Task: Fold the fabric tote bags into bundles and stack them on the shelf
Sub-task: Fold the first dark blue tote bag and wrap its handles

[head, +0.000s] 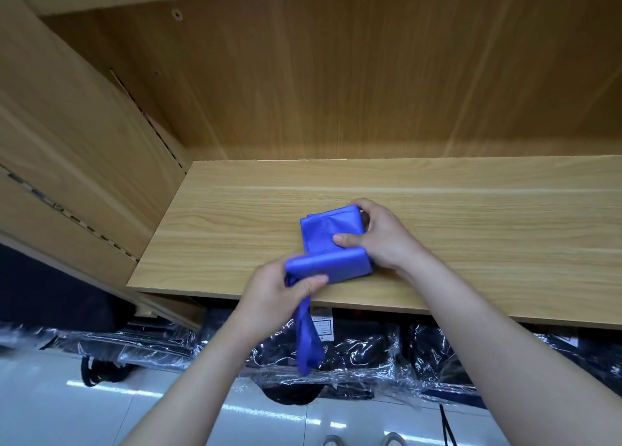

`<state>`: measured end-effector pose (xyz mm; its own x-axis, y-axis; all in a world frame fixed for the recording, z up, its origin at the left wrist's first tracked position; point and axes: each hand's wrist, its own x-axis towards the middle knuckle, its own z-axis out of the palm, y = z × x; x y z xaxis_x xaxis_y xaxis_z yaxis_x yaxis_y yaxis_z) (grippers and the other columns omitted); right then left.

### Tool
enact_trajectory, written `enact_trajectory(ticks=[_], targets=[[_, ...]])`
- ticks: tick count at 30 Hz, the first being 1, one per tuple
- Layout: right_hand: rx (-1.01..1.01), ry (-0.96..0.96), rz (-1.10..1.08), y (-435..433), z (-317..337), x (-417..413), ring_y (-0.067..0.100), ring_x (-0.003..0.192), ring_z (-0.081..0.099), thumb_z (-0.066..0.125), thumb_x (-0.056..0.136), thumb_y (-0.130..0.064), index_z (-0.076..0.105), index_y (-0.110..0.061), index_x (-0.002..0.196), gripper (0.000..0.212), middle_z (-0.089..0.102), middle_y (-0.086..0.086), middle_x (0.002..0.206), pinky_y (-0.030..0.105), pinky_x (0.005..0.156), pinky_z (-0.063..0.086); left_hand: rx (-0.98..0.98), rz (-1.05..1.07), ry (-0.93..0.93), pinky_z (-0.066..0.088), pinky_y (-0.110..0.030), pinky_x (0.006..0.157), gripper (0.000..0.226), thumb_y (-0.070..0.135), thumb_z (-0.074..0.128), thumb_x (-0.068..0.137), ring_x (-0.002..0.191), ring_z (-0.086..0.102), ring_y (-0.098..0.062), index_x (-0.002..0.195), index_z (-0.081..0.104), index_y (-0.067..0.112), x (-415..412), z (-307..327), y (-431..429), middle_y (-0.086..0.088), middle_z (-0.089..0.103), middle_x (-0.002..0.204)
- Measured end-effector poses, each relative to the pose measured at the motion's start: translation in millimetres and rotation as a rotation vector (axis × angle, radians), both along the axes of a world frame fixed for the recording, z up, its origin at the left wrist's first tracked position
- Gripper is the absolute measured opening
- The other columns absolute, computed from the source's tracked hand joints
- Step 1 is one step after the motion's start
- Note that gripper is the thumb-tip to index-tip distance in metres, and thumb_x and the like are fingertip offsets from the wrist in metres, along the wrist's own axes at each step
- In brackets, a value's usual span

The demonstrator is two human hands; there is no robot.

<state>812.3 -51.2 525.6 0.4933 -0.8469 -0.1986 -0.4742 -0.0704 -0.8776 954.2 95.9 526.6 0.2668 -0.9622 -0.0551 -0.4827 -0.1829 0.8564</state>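
One view only: head cam, wide-angle, worn by the person. Faces forward and down into a wooden shelf bay, close in. Mid-frame: shelf board. Top: back panel. Left: side panel. Near centre: left hand, right hand, blue tote bag; forearms enter from the bottom edge. Below the board's front edge: floor and plastic-wrapped packs. Straight lines bow toward the frame edges.

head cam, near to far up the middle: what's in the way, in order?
Grey shoe tips → glossy white floor → plastic-wrapped black bundles → front of light wooden shelf board → half-rolled blue fabric tote bag → wooden back panel. Left hand and right hand grip the bag, so unplaced.
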Motion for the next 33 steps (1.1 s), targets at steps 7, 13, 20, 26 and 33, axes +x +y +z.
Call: enact_trajectory(ticks=[7, 13, 20, 26, 33], targets=[[0.211, -0.257, -0.013, 3.5, 11.3, -7.7, 0.016, 0.082, 0.056, 0.049, 0.086, -0.005, 0.063, -0.024, 0.092, 0.024, 0.068, -0.001, 0.092, 0.029, 0.071, 0.042, 0.035, 0.188, -0.126, 0.049, -0.027, 0.078, 0.023, 0.038, 0.068, 0.086, 0.088, 0.064, -0.006, 0.103, 0.065, 0.023, -6.0, 6.6, -21.8, 0.014, 0.070, 0.089], [0.066, -0.299, -0.002, 24.7, 17.6, -9.1, 0.011, 0.088, 0.058, 0.064, 0.086, -0.048, 0.063, -0.029, 0.095, 0.021, 0.064, -0.010, 0.091, 0.032, 0.084, 0.048, 0.031, 0.270, -0.241, 0.046, -0.033, 0.067, 0.032, 0.045, 0.074, 0.079, 0.072, 0.062, -0.016, 0.092, 0.058, 0.020, -13.5, 12.8, -29.6, 0.008, 0.066, 0.071], [-0.236, -0.204, 0.164, 29.7, 23.2, -23.2, 0.006, 0.099, 0.055, 0.067, 0.089, -0.017, 0.062, -0.026, 0.123, 0.036, 0.059, -0.014, 0.104, 0.020, 0.093, 0.041, 0.028, 0.059, -0.260, 0.039, -0.022, 0.093, 0.085, 0.034, 0.078, 0.078, 0.111, 0.052, -0.008, 0.147, 0.028, 0.029, -0.6, 26.2, -24.4, 0.011, 0.049, 0.123], [-0.472, 0.054, 0.251, 45.0, 27.3, -25.1, 0.016, 0.104, 0.053, 0.053, 0.095, -0.039, 0.047, -0.013, 0.135, 0.048, 0.045, -0.003, 0.118, 0.028, 0.092, 0.040, -0.090, -0.028, -0.076, 0.041, -0.015, 0.087, 0.056, 0.009, 0.068, 0.087, 0.098, 0.057, -0.009, 0.131, 0.036, 0.026, -7.2, 10.1, -23.2, 0.007, 0.060, 0.111], [-0.805, 0.613, 0.468, 48.7, 61.5, -15.5, 0.025, 0.105, 0.049, 0.046, 0.087, -0.066, 0.047, -0.016, 0.116, 0.058, 0.042, 0.002, 0.104, 0.035, 0.072, 0.037, -0.250, -0.025, -0.351, 0.043, -0.035, 0.069, 0.056, 0.001, 0.057, 0.077, 0.081, 0.058, -0.030, 0.114, 0.030, 0.032, -26.0, -5.2, -13.2, 0.000, 0.060, 0.098]])
